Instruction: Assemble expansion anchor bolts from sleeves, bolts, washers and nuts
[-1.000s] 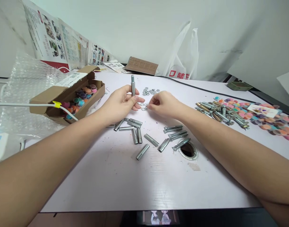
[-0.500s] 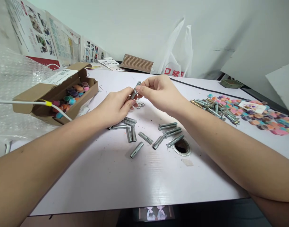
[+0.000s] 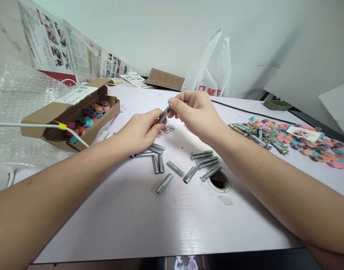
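My left hand [image 3: 142, 129] is closed round a grey metal bolt with a sleeve [image 3: 163, 115], tilted up to the right above the white table [image 3: 149, 221]. My right hand [image 3: 194, 112] pinches a small washer [image 3: 169, 104] at the bolt's threaded tip. A few loose washers [image 3: 169, 128] lie on the table just under the hands. Several loose sleeves [image 3: 164, 183] and bolts [image 3: 201, 154] lie scattered nearer to me.
An open cardboard box of coloured caps [image 3: 84, 116] stands at the left, with a white cable [image 3: 34, 125] and bubble wrap [image 3: 17, 112] beside it. A heap of assembled bolts [image 3: 259, 137] and coloured caps [image 3: 318, 144] lies at the right. A round hole [image 3: 218, 180] opens in the table.
My right hand left the washers on the table and rose to the bolt's tip with a washer. The left hand tilted the bolt from upright toward the right.
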Demonstrator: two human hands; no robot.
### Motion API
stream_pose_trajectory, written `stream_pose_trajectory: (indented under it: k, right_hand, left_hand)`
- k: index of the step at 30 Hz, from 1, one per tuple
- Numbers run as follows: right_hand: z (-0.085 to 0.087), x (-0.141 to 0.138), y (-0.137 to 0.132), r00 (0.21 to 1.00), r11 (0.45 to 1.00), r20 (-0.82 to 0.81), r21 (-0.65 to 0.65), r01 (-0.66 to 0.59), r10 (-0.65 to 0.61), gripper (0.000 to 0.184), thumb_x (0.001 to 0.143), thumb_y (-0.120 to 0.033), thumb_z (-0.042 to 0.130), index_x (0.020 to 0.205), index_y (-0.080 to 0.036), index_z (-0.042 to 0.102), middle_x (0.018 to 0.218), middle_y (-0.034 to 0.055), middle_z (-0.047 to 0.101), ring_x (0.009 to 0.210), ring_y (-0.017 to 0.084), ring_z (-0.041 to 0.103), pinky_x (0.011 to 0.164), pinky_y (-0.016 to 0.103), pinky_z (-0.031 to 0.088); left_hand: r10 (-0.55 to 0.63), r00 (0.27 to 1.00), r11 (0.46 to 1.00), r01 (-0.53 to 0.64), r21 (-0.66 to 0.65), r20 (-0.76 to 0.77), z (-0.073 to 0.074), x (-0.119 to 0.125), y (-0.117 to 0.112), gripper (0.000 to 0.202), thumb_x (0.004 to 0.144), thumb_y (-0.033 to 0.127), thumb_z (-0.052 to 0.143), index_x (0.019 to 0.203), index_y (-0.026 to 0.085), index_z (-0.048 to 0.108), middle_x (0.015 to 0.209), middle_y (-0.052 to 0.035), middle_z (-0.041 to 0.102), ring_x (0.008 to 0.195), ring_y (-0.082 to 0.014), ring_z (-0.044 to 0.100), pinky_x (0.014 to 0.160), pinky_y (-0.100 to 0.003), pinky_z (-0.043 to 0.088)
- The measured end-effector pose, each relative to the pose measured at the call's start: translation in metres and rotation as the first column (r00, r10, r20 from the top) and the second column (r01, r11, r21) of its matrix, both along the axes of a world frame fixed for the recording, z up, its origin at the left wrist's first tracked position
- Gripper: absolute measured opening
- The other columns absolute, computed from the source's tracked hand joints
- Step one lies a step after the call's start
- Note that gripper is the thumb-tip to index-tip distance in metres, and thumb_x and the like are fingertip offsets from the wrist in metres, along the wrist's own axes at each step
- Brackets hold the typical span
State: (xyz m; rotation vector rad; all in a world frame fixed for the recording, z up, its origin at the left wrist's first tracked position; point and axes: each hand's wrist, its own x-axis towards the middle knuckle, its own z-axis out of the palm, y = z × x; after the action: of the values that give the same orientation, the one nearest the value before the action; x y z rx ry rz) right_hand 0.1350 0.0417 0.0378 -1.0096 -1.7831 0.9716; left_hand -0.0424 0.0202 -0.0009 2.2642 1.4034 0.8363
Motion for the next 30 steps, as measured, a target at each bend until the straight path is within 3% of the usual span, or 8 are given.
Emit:
stream_pose_trajectory:
  k: [5,8,14,18,21,23,26,30]
  right_hand:
    - [-0.001,0.003,0.005,0.991,0.982,-0.095,-0.15,-0.111,0.097,0.025,0.095,-0.024,0.057,0.071,-0.016,0.054,0.075,0.005,0.066,0.059,0.009,0.05,0.06,0.024,0.044]
    - [-0.003,0.004,0.007,0.988,0.977,-0.109,-0.172,-0.128,0.111,0.024,0.094,-0.03,0.061,0.076,-0.017,0.053,0.077,0.0041,0.066,0.062,0.01,0.053,0.063,0.025,0.046]
    - [-0.002,0.005,0.006,0.996,0.997,0.064,-0.031,-0.065,0.067,0.03,0.094,-0.047,0.06,0.085,-0.018,0.057,0.082,0.0049,0.067,0.072,0.012,0.06,0.063,0.024,0.046]
    - [-0.002,0.017,0.021,0.973,0.989,0.222,0.143,0.026,-0.057,0.031,0.096,-0.047,0.055,0.085,-0.018,0.061,0.079,0.0065,0.067,0.071,0.014,0.059,0.063,0.027,0.046]
    - [-0.004,0.033,0.039,0.905,0.962,0.38,0.256,0.096,-0.191,0.021,0.092,-0.034,0.058,0.08,-0.017,0.064,0.078,0.0075,0.068,0.068,0.016,0.058,0.063,0.031,0.045]
    - [-0.008,0.044,0.05,0.838,0.959,0.497,0.265,0.101,-0.226,0.013,0.085,-0.026,0.062,0.078,-0.016,0.067,0.079,0.0082,0.069,0.067,0.016,0.058,0.064,0.034,0.046]
    - [-0.014,0.054,0.06,0.757,0.971,0.618,0.224,0.088,-0.211,0.009,0.078,-0.025,0.066,0.081,-0.017,0.07,0.082,0.0079,0.07,0.065,0.017,0.059,0.066,0.037,0.047]
    - [-0.02,0.056,0.063,0.681,0.989,0.72,0.144,0.044,-0.135,0.018,0.074,-0.03,0.071,0.087,-0.018,0.075,0.083,0.0066,0.071,0.065,0.017,0.06,0.064,0.037,0.047]
  left_hand:
    - [0.046,0.998,0.999,-0.046,0.012,-0.034,0.0,0.0,0.0,0.009,0.093,0.029,0.047,0.093,0.023,0.053,0.086,0.0008,0.073,0.082,-0.0196,0.069,0.072,-0.03,0.047]
    - [0.048,0.999,0.999,-0.048,0.017,-0.023,0.001,0.001,-0.001,0.007,0.093,0.029,0.049,0.092,0.023,0.053,0.087,0.001,0.073,0.083,-0.0194,0.069,0.073,-0.03,0.047]
    - [0.015,0.986,0.996,0.0,-0.092,0.163,-0.003,0.003,0.001,0.008,0.093,0.03,0.052,0.091,0.022,0.051,0.093,-0.0018,0.074,0.083,-0.0188,0.07,0.073,-0.031,0.052]
    - [0.029,0.938,0.983,0.036,-0.182,0.344,-0.008,0.002,0.005,0.013,0.094,0.033,0.052,0.099,0.021,0.05,0.098,-0.0054,0.073,0.082,-0.0182,0.071,0.072,-0.032,0.056]
    - [0.053,0.923,0.98,0.024,-0.196,0.38,-0.008,0.002,0.006,0.017,0.095,0.035,0.052,0.104,0.021,0.049,0.098,-0.0068,0.073,0.079,-0.0173,0.07,0.073,-0.033,0.057]
    - [0.069,0.918,0.979,0.013,-0.203,0.392,-0.006,0.003,0.005,0.017,0.096,0.033,0.052,0.107,0.02,0.049,0.097,-0.0074,0.073,0.077,-0.0164,0.07,0.073,-0.033,0.057]
    - [0.094,0.914,0.975,-0.005,-0.222,0.395,-0.003,0.005,0.002,0.021,0.095,0.028,0.052,0.114,0.02,0.047,0.095,-0.0071,0.073,0.075,-0.0151,0.069,0.073,-0.031,0.057]
    - [0.077,0.911,0.979,0.008,-0.203,0.406,0.0,0.007,-0.002,0.044,0.093,0.025,0.053,0.135,0.022,0.041,0.095,-0.0064,0.073,0.076,-0.016,0.069,0.073,-0.032,0.058]
